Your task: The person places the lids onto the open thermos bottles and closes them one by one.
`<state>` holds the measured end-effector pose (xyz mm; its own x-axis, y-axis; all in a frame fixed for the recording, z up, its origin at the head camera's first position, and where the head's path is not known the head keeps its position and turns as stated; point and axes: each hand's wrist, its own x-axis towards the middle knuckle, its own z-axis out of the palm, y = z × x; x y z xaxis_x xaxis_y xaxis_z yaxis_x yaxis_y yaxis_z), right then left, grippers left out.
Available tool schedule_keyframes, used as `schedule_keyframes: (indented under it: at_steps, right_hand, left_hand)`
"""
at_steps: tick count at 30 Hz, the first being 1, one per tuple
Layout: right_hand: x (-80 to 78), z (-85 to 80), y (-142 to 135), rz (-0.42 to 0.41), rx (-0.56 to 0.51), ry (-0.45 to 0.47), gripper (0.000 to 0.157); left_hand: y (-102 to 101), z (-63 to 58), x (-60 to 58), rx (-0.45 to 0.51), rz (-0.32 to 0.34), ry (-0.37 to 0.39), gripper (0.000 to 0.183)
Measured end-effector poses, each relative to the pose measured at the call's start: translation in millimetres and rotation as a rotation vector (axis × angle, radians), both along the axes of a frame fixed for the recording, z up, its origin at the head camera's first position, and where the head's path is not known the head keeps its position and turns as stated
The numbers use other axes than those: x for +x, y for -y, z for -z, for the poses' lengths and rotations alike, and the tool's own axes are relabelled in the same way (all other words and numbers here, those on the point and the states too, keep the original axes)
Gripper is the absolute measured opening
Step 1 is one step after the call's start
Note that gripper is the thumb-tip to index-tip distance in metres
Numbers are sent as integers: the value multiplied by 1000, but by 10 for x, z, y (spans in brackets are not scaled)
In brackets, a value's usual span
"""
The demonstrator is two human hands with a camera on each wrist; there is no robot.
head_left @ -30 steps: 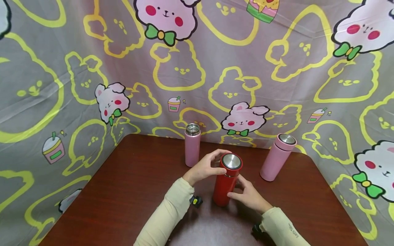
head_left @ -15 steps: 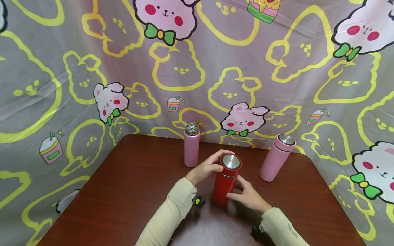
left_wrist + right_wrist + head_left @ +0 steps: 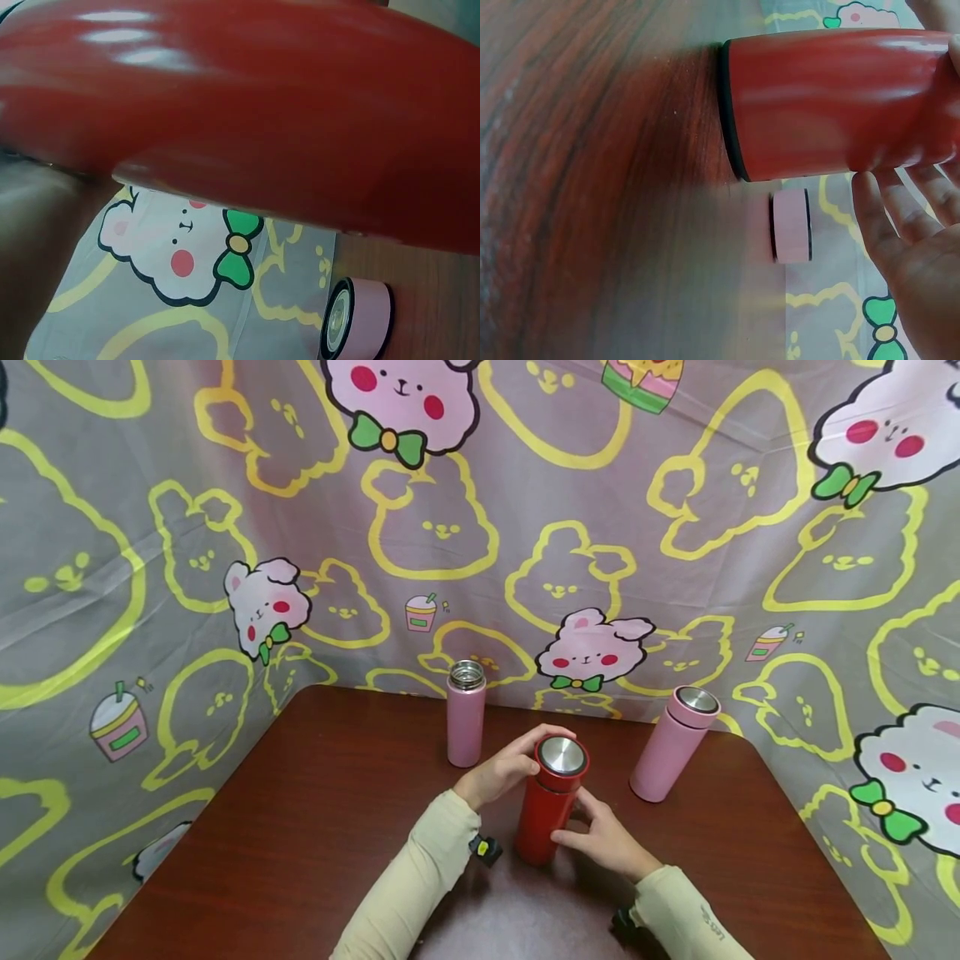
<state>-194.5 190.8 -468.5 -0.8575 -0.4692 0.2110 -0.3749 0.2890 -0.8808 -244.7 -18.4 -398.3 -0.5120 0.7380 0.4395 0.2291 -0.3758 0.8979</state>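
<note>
A red thermos [image 3: 540, 831] stands upright on the table in the head view. My left hand [image 3: 498, 777] grips its red lid [image 3: 562, 755], which has a silver top and sits on the body with a thin seam below it. Lower down, my right hand [image 3: 611, 839] holds the body from the right, thumb in front and fingers partly hidden behind. The right wrist view shows fingers [image 3: 907, 214] against the red wall. In the left wrist view the thermos [image 3: 247, 112] fills the upper part.
An uncapped pink thermos [image 3: 466, 722] stands at the back left. A capped pink thermos [image 3: 671, 747] stands to the right. A pink lid [image 3: 791, 225] lies on the table [image 3: 300, 827], hidden in the head view. Patterned cloth [image 3: 442, 527] surrounds the far sides.
My left thumb has shifted left around the lid. The silver ring showing between lid and body has narrowed to a dark seam. My right hand has stayed almost still.
</note>
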Motion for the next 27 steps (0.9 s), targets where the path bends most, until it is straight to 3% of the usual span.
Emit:
schedule_keyframes:
  at_steps: [3, 10, 14, 18, 22, 27]
  right_hand:
    - [-18, 50, -1, -1, 9, -16, 64]
    - [85, -150, 59, -31, 11, -48, 62]
    - [30, -45, 30, -33, 11, -54, 64]
    - [-37, 81, 2, -12, 4, -43, 66]
    - [-44, 104, -10, -2, -9, -44, 67]
    - [-25, 93, -33, 11, 7, -56, 66]
  left_hand:
    - [0, 9, -7, 12, 38, 26, 65]
    - [8, 18, -19, 42, 105, 26, 68]
    - [25, 9, -17, 59, 120, 40, 71]
    - [86, -5, -8, 8, 44, 54, 69]
    - [164, -11, -7, -73, -60, 27, 64]
    - [226, -6, 0, -147, -157, -29, 76]
